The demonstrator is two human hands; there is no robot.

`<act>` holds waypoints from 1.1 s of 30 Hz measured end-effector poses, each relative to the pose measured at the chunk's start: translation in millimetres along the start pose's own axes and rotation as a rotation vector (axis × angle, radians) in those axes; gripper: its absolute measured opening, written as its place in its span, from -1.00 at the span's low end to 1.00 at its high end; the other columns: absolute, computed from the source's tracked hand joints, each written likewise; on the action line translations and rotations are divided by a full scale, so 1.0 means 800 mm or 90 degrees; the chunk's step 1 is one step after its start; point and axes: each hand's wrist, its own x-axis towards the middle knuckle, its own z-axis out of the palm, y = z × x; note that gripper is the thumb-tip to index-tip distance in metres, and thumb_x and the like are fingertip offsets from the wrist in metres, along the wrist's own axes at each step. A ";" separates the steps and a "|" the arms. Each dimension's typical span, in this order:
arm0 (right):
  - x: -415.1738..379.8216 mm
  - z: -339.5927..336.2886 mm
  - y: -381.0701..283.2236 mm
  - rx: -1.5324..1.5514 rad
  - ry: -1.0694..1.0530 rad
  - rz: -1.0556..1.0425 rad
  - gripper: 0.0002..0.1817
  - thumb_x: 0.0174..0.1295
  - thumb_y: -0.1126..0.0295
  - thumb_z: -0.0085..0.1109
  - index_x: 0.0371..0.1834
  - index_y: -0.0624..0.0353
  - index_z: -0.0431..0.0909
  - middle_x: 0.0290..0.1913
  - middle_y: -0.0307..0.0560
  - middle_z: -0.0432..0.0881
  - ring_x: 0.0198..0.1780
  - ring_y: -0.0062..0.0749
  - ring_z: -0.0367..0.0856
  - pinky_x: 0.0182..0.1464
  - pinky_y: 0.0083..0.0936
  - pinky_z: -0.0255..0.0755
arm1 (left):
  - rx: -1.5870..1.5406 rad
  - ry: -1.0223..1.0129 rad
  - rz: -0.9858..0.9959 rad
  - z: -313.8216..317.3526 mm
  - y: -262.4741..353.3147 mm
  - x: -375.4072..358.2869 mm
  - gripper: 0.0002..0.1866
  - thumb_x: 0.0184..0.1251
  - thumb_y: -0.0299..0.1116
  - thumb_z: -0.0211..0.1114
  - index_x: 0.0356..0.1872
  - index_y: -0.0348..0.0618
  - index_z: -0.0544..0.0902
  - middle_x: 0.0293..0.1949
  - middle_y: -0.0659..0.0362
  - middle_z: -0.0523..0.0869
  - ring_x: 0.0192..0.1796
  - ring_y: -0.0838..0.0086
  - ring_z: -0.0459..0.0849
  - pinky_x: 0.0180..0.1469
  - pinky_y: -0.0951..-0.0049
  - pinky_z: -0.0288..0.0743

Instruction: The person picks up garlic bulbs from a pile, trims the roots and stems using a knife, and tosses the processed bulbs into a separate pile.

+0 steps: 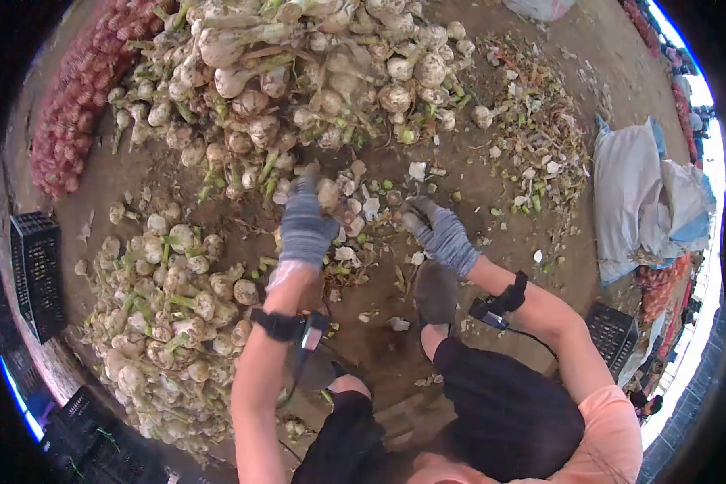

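My left hand [306,226], in a grey knitted glove, reaches to the lower edge of a big heap of garlic bulbs with stems [331,73]. A garlic bulb [328,194] shows right beside its fingers; whether the hand grips it is unclear. My right hand [441,232], gloved the same way, is over the ground above my shoe [436,292], its fingers curled together. Anything inside those fingers is hidden. Between the hands lie peelings and trimmed bits [370,207]. A second pile of bulbs [173,323] lies left of my left forearm.
Red net sacks of garlic [81,105] line the upper left. Black crates stand at the left edge [36,270] and lower right [611,335]. White sacks [633,202] lie on the right, beside scattered trimmings [540,137].
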 end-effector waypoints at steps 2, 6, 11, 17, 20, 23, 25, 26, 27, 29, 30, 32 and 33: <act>-0.003 -0.002 -0.028 -0.019 -0.003 -0.068 -0.69 0.15 0.23 0.12 -0.12 0.18 0.50 -0.30 0.07 0.61 -0.27 -0.09 0.59 -0.22 -0.31 0.44 | -0.709 -0.069 -0.223 -0.021 0.033 -0.029 -0.51 0.11 -0.03 0.24 -0.03 -0.08 0.37 -0.08 0.15 0.49 -0.12 0.31 0.54 -0.07 0.18 0.48; -0.009 -0.002 -0.086 -0.304 -0.093 -0.169 -0.66 0.04 0.17 0.14 -0.19 0.15 0.50 -0.41 0.06 0.60 -0.38 -0.08 0.58 -0.39 -0.24 0.43 | -0.721 -0.141 -0.285 -0.026 0.003 -0.080 -0.38 -0.09 -0.50 0.41 0.02 -0.20 0.28 -0.16 0.09 0.54 -0.16 0.36 0.57 -0.06 0.38 0.54; -0.010 0.012 -0.108 -0.392 -0.148 -0.308 -0.71 -0.05 0.34 0.09 -0.23 0.19 0.47 -0.52 0.02 0.55 -0.44 -0.13 0.57 -0.43 -0.27 0.41 | -0.230 -0.162 -0.033 -0.034 0.006 -0.123 -0.20 -0.10 -0.23 0.46 0.14 -0.34 0.22 -0.07 0.05 0.57 -0.08 0.37 0.58 0.01 0.40 0.47; -0.007 0.017 -0.092 -0.483 -0.205 -0.367 -0.78 -0.01 0.35 0.01 -0.34 0.25 0.47 -0.56 0.03 0.53 -0.51 -0.19 0.57 -0.52 -0.26 0.41 | -0.080 -0.129 0.051 -0.038 0.014 -0.139 -0.24 -0.12 -0.25 0.48 0.10 -0.29 0.28 -0.13 0.10 0.59 -0.08 0.36 0.58 0.03 0.39 0.44; 0.023 -0.006 -0.062 -0.586 -0.353 -0.093 -0.78 0.01 0.34 0.05 -0.33 0.25 0.49 -0.50 0.10 0.57 -0.45 -0.19 0.61 -0.48 -0.29 0.43 | -0.395 -0.143 -0.081 -0.058 0.044 -0.155 -0.33 -0.10 -0.37 0.46 0.06 -0.26 0.31 -0.12 0.11 0.59 -0.09 0.45 0.58 -0.02 0.45 0.46; -0.002 -0.037 -0.016 -0.453 -0.151 -0.080 -0.75 0.06 0.30 0.07 -0.27 0.22 0.52 -0.42 0.14 0.60 -0.38 -0.15 0.63 -0.40 -0.33 0.46 | -0.483 -0.068 0.048 -0.067 0.062 -0.158 -0.35 -0.15 -0.45 0.48 0.02 -0.21 0.34 -0.16 0.17 0.60 -0.13 0.52 0.56 -0.08 0.48 0.50; -0.011 -0.019 -0.006 -0.345 -0.147 -0.074 -0.74 0.09 0.27 0.06 -0.23 0.20 0.53 -0.39 0.14 0.60 -0.35 -0.11 0.62 -0.35 -0.34 0.46 | -0.489 -0.143 -0.102 -0.070 0.067 -0.159 -0.40 -0.16 -0.43 0.48 -0.03 -0.18 0.38 -0.26 0.21 0.58 -0.21 0.54 0.56 -0.13 0.50 0.50; -0.005 -0.012 -0.004 -0.236 -0.126 -0.072 -0.72 0.11 0.25 0.06 -0.19 0.18 0.53 -0.37 0.14 0.60 -0.32 -0.08 0.61 -0.31 -0.34 0.46 | -0.535 -0.144 -0.065 -0.064 0.066 -0.155 -0.48 -0.14 -0.41 0.47 -0.10 -0.18 0.44 -0.32 0.22 0.58 -0.25 0.55 0.55 -0.19 0.50 0.51; -0.002 -0.003 0.002 -0.235 -0.171 -0.021 -0.65 0.11 0.21 0.06 -0.13 0.21 0.52 -0.31 0.14 0.60 -0.25 -0.01 0.58 -0.23 -0.32 0.46 | -0.536 -0.142 -0.063 -0.059 0.056 -0.155 -0.48 -0.14 -0.41 0.47 -0.10 -0.18 0.44 -0.32 0.22 0.58 -0.25 0.55 0.55 -0.19 0.50 0.51; -0.007 0.002 -0.022 -0.201 -0.211 -0.047 -0.65 0.11 0.20 0.05 -0.13 0.21 0.51 -0.30 0.15 0.60 -0.24 0.00 0.58 -0.22 -0.30 0.45 | -0.296 -0.188 0.059 -0.053 0.037 -0.153 -0.69 -0.10 -0.36 0.44 -0.32 -0.19 0.54 -0.44 0.17 0.56 -0.35 0.47 0.56 -0.31 0.44 0.49; -0.010 0.005 -0.037 -0.167 -0.253 -0.072 -0.64 0.11 0.19 0.05 -0.13 0.21 0.50 -0.30 0.17 0.59 -0.23 0.00 0.57 -0.20 -0.27 0.45 | -0.297 -0.191 0.062 -0.052 0.036 -0.155 -0.69 -0.10 -0.36 0.44 -0.32 -0.19 0.54 -0.44 0.17 0.56 -0.35 0.47 0.56 -0.31 0.44 0.49; -0.005 0.021 -0.070 -0.154 -0.257 -0.059 -0.64 0.11 0.18 0.04 -0.15 0.23 0.51 -0.30 0.19 0.58 -0.22 0.02 0.57 -0.18 -0.25 0.44 | -0.051 -0.158 0.133 -0.050 0.044 -0.154 -0.81 -0.14 -0.38 0.42 -0.60 -0.16 0.54 -0.50 0.17 0.58 -0.46 0.37 0.53 -0.38 0.44 0.41; -0.007 0.023 -0.075 -0.134 -0.266 -0.040 -0.63 0.11 0.17 0.03 -0.17 0.25 0.51 -0.30 0.21 0.58 -0.22 0.03 0.57 -0.16 -0.24 0.43 | -0.059 -0.164 0.168 -0.048 0.047 -0.152 -0.81 -0.13 -0.41 0.42 -0.58 -0.16 0.53 -0.49 0.14 0.59 -0.47 0.30 0.55 -0.39 0.44 0.42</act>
